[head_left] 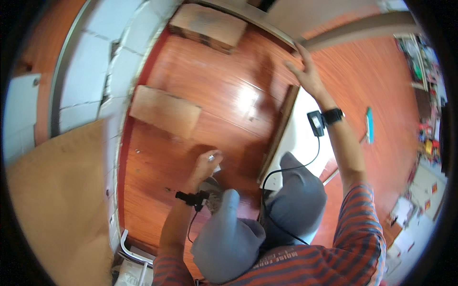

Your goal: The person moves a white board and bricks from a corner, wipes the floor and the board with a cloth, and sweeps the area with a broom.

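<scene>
My left hand (206, 167) is low over the reddish floor, in front of my left knee. Its fingers are curled, with a small pale thing showing at them, too blurred to name. Stretched forward on the other side, my right hand (309, 78) has its fingers apart and nothing in them. It hovers just past the far end of a white panel (305, 121) with a brown edge, which stands beside my right leg. Whether the hand touches the panel, I cannot tell. Each wrist wears a black strap with a small cabled device.
Two tan blocks or boxes lie on the floor at left, one nearer (164, 112) and one farther (208, 26). A tan board (62, 190) leans by the white tiled wall (83, 71). A teal broom-like head (369, 125) and cluttered shelves (424, 138) are at right.
</scene>
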Demonstrator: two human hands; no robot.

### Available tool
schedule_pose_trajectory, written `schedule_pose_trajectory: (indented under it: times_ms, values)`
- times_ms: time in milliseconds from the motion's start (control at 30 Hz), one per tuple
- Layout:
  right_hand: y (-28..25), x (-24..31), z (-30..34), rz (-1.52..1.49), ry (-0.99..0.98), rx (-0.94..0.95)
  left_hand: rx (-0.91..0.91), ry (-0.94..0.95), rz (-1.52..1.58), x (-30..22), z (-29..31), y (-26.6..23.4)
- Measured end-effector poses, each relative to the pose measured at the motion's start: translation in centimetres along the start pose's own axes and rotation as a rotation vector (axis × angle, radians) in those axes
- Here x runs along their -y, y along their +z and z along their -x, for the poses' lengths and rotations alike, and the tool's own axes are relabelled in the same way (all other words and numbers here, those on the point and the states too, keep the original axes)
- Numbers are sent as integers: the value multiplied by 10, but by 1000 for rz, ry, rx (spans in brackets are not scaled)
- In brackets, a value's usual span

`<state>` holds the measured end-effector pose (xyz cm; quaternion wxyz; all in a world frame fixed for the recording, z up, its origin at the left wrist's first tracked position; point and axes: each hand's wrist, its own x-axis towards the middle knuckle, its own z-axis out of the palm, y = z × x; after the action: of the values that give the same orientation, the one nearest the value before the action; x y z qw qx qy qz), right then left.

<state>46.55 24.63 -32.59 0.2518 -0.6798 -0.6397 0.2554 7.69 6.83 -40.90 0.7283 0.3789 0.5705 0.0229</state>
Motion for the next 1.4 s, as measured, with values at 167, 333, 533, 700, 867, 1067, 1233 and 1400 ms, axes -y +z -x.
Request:
schedule_pose_trajectory:
  times_ms: [167, 333, 533, 700, 867, 1067, 1233, 1400]
  values:
    - [-85, -156, 218, -93, 626, -325, 248, 84, -237, -12, -36, 64]
    - [-71, -233, 378, -859, 1361, -297, 419, 178, -429, -67, -59, 135]
    - [-42, -186, 337, -1126, 1144, -344, 340, 172, -619, -72, -69, 167]
    - [-38, -191, 330, -1048, 1139, -371, 323, 137, -409, -70, -75, 175]
    - [-32, -172, 339, -1172, 964, -319, 185, 35, -338, -83, -53, 163]
    - [-37, -85, 296, -1310, 1018, -201, -29, 267, -420, -100, -21, 108]
    - [-37, -35, 246, -1397, 914, 45, -42, 313, -252, -144, 19, 25]
    - [-21, 34, 165, -1401, 775, 267, -200, 234, -325, -190, 41, -74]
